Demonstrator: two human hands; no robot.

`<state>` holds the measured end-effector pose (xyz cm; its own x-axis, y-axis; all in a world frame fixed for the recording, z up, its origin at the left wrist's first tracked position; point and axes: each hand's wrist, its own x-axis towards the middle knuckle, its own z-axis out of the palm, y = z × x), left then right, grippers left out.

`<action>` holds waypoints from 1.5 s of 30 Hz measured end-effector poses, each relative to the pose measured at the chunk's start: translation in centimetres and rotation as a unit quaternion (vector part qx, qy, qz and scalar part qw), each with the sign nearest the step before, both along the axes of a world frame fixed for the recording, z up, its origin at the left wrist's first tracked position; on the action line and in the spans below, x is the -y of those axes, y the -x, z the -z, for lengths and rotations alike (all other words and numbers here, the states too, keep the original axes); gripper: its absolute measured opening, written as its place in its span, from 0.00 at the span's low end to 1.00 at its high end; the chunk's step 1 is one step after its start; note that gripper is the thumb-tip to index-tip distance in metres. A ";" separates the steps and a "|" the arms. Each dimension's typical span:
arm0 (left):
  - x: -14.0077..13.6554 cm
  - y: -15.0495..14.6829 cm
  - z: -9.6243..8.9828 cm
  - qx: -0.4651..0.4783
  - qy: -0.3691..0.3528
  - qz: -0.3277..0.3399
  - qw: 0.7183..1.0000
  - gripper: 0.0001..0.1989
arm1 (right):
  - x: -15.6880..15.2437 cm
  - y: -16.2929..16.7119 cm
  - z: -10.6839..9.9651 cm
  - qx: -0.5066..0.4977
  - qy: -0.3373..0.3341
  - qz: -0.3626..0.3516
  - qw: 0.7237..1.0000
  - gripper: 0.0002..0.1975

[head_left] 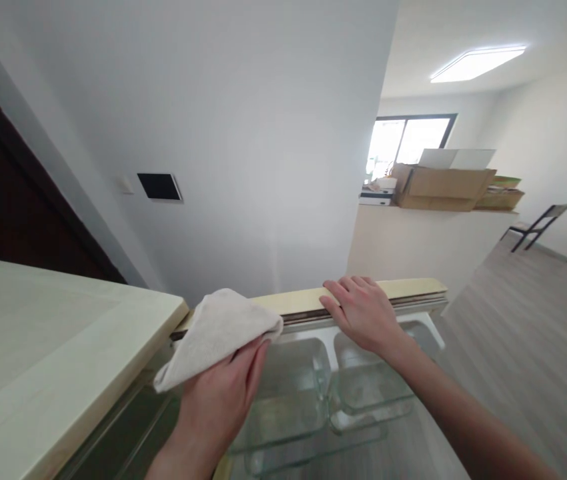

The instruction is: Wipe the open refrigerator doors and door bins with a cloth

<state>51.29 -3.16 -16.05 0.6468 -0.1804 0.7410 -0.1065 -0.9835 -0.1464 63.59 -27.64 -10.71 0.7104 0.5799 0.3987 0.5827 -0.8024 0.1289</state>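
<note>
Off-white folded cloth (218, 333), soft & creased, pressed on top edge of open fridge door (413, 288), its lower corner clutched in left hand (223, 393). Right hand (361, 310) grips same edge, just right of cloth, fingers curled over.

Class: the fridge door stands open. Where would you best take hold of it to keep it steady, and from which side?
Grip the door's top edge from above, as the right hand does: it is a long, flat, bare ledge, while the left hand presses a cloth at its other end.
</note>
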 end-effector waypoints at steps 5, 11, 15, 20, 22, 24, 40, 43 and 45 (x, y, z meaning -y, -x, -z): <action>4.9 -1.7 -0.9 -0.018 0.013 0.027 0.999 0.13 | 0.1 -0.7 0.2 0.001 -0.008 -0.009 1.000 0.21; 8.3 -3.7 -2.9 -0.095 0.116 0.116 0.982 0.15 | 1.1 1.2 0.2 0.049 -0.186 -0.116 0.974 0.18; 6.9 -4.6 -3.8 -0.123 0.123 0.184 0.967 0.12 | 0.2 5.0 -1.2 0.117 -0.179 -0.270 0.939 0.16; 4.1 -5.3 -4.9 -0.202 0.169 0.268 0.927 0.13 | -0.9 3.6 -0.8 0.088 -0.104 -0.211 0.968 0.19; 2.6 -5.6 -5.0 -0.199 0.215 0.238 0.926 0.12 | -1.1 2.4 0.0 0.077 -0.096 -0.159 0.980 0.17; 1.2 -5.8 -4.9 -0.162 0.222 0.173 0.946 0.15 | -1.6 1.9 0.8 0.085 -0.088 -0.148 0.981 0.17; 0.8 -6.0 -5.6 -0.308 0.115 -0.013 0.944 0.23 | 4.7 0.7 1.8 0.132 -0.137 -0.158 0.969 0.06; 0.9 -6.0 -5.6 -0.310 0.105 -0.017 0.945 0.22 | 3.0 1.3 2.0 0.122 -0.132 -0.158 0.971 0.09; 1.0 -6.0 -5.6 -0.306 0.097 -0.025 0.947 0.20 | 0.5 1.9 2.3 0.099 -0.130 -0.195 0.967 0.09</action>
